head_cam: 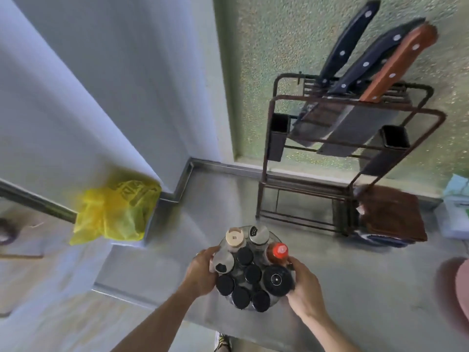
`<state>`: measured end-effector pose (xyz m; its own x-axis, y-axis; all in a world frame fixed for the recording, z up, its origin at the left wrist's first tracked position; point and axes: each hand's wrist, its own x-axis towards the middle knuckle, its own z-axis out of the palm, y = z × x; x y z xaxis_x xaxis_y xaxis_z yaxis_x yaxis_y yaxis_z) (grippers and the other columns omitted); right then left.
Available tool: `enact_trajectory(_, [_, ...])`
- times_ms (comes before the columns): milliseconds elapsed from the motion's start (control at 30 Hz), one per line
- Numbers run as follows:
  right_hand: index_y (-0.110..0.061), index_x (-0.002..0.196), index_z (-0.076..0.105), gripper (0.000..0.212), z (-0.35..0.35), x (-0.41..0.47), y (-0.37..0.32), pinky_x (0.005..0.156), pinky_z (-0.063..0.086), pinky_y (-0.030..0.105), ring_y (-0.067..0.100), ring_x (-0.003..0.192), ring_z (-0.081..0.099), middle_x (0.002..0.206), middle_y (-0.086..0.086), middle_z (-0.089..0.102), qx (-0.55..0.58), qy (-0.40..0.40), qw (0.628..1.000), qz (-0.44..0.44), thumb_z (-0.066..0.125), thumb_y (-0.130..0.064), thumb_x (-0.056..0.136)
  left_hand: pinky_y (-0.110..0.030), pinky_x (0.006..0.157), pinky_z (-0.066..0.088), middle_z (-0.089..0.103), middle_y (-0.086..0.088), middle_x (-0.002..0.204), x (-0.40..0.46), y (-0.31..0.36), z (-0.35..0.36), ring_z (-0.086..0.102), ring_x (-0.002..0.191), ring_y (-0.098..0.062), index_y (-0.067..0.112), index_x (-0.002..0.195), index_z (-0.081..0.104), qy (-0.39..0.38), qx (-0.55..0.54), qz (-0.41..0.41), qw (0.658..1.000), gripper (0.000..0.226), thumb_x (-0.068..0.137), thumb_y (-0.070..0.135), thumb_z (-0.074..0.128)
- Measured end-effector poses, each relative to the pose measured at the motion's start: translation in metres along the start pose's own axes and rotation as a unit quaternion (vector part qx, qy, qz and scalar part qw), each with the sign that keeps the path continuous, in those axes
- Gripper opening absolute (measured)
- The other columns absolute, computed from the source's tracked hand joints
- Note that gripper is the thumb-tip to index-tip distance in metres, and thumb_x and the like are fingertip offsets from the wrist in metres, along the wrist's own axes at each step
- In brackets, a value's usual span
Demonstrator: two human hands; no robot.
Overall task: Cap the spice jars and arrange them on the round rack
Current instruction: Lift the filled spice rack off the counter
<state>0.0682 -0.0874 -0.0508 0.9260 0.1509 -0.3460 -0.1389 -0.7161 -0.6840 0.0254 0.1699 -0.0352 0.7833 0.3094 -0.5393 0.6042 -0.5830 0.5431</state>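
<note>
The round rack (272, 304) of clear material, full of spice jars, stands on the grey metal counter (355, 288), near its front edge and in front of the rusty brown wire knife stand (340, 158). In the head view both hands hold this round rack from opposite sides. The left hand (201, 271) is on the left side of the round rack, its fingers (212, 250) curled close around the rim beside the steel-capped shaker jar (223, 262). The right hand (305, 288) is on the right side of the round rack, its fingers bent and pressed against the large black round lid (278, 280); the thumb lies just beside the bottle with the red cap (278, 252). So the round rack sits between the two hands, and both hands are closed on it.

On the round rack, the five small black-capped jars (241, 297) fill the middle and the front part. At the back part there is a jar with a beige cap (235, 238) and a second steel-capped shaker (258, 235). Every jar that I can see has its cap on.

Behind the round rack, the knife stand carries three knives: two with dark handles (355, 39) and one with a brown wooden handle (398, 64). Left of the round rack, a yellow plastic bag (116, 212) hangs on a metal bar. The picture is a little blurred.
</note>
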Motion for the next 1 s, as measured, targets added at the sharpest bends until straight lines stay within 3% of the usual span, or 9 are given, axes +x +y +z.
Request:
enact_trajectory(133, [-0.030, 0.108, 0.066, 0.023, 0.044, 0.034, -0.050, 0.083, 0.056, 0.039, 0.021, 0.100, 0.070, 0.105, -0.008, 0.075, 0.018, -0.023, 1.000, -0.010, 0.070, -0.029, 0.085, -0.020, 0.094, 0.039, 0.065, -0.010, 0.125, 0.023, -0.036, -0.049, 0.061, 0.119, -0.029, 0.015, 0.134, 0.061, 0.044, -0.028, -0.015, 0.999, 0.059, 0.075, 0.009, 0.067])
enact_trajectory(233, [-0.032, 0.106, 0.064, 0.020, 0.067, 0.067, -0.083, 0.081, 0.056, 0.040, 0.019, 0.097, 0.070, 0.102, -0.009, 0.075, 0.017, -0.014, 1.000, -0.019, 0.064, -0.037, 0.087, -0.026, 0.095, 0.046, 0.067, -0.007, 0.121, 0.048, -0.049, -0.076, 0.062, 0.115, -0.028, 0.017, 0.131, 0.063, 0.075, -0.054, -0.020, 0.996, 0.057, 0.077, 0.001, 0.068])
enact_trajectory(333, [-0.035, 0.109, 0.061, 0.020, 0.083, 0.103, -0.109, 0.078, 0.055, 0.038, 0.021, 0.098, 0.070, 0.103, -0.009, 0.075, -0.007, 0.010, 0.999, -0.037, 0.059, -0.043, 0.091, -0.030, 0.080, 0.050, 0.070, 0.003, 0.099, 0.074, -0.050, -0.095, 0.067, 0.099, -0.030, 0.022, 0.118, 0.070, 0.117, -0.085, -0.031, 0.989, 0.045, 0.077, 0.003, 0.065])
enact_trajectory(400, [-0.034, 0.106, 0.062, 0.020, 0.089, 0.127, -0.123, 0.075, 0.054, 0.036, 0.019, 0.095, 0.070, 0.101, -0.010, 0.075, -0.008, 0.025, 0.999, -0.047, 0.056, -0.046, 0.092, -0.031, 0.077, 0.050, 0.072, 0.000, 0.095, 0.092, -0.048, -0.104, 0.067, 0.095, -0.030, 0.022, 0.111, 0.071, 0.131, -0.103, -0.030, 0.986, 0.036, 0.080, 0.007, 0.063])
enact_trajectory(533, [-0.026, 0.104, 0.064, 0.013, 0.095, 0.165, -0.140, 0.081, 0.056, 0.042, 0.022, 0.098, 0.069, 0.103, -0.003, 0.074, -0.004, 0.031, 0.998, -0.052, 0.057, -0.033, 0.096, -0.035, 0.081, 0.053, 0.074, -0.008, 0.102, 0.128, -0.047, -0.110, 0.066, 0.096, -0.031, 0.022, 0.115, 0.070, 0.141, -0.120, -0.022, 0.982, 0.036, 0.084, 0.008, 0.058])
enact_trajectory(667, [-0.024, 0.095, 0.062, 0.009, 0.104, 0.183, -0.145, 0.072, 0.054, 0.038, 0.023, 0.090, 0.069, 0.096, -0.002, 0.073, -0.033, 0.047, 0.997, -0.046, 0.057, -0.031, 0.095, -0.025, 0.070, 0.039, 0.066, 0.001, 0.083, 0.150, -0.050, -0.106, 0.058, 0.079, -0.022, 0.019, 0.106, 0.072, 0.157, -0.136, -0.018, 0.978, 0.030, 0.084, 0.004, 0.058])
enact_trajectory(833, [-0.024, 0.102, 0.064, 0.011, 0.110, 0.199, -0.144, 0.069, 0.043, 0.032, 0.027, 0.093, 0.067, 0.101, 0.001, 0.074, -0.055, 0.048, 0.996, -0.042, 0.054, -0.024, 0.096, -0.024, 0.055, 0.034, 0.060, 0.001, 0.073, 0.161, -0.055, -0.099, 0.054, 0.072, -0.025, 0.023, 0.087, 0.066, 0.164, -0.137, -0.024, 0.977, 0.024, 0.085, 0.003, 0.055])
enact_trajectory(1000, [-0.023, 0.104, 0.066, 0.015, 0.111, 0.210, -0.144, 0.069, 0.044, 0.034, 0.033, 0.095, 0.067, 0.101, 0.006, 0.074, -0.048, 0.048, 0.997, -0.033, 0.054, -0.021, 0.095, -0.025, 0.068, 0.041, 0.063, 0.006, 0.075, 0.170, -0.059, -0.097, 0.057, 0.074, -0.023, 0.027, 0.102, 0.073, 0.162, -0.164, -0.037, 0.972, 0.025, 0.086, 0.011, 0.060])
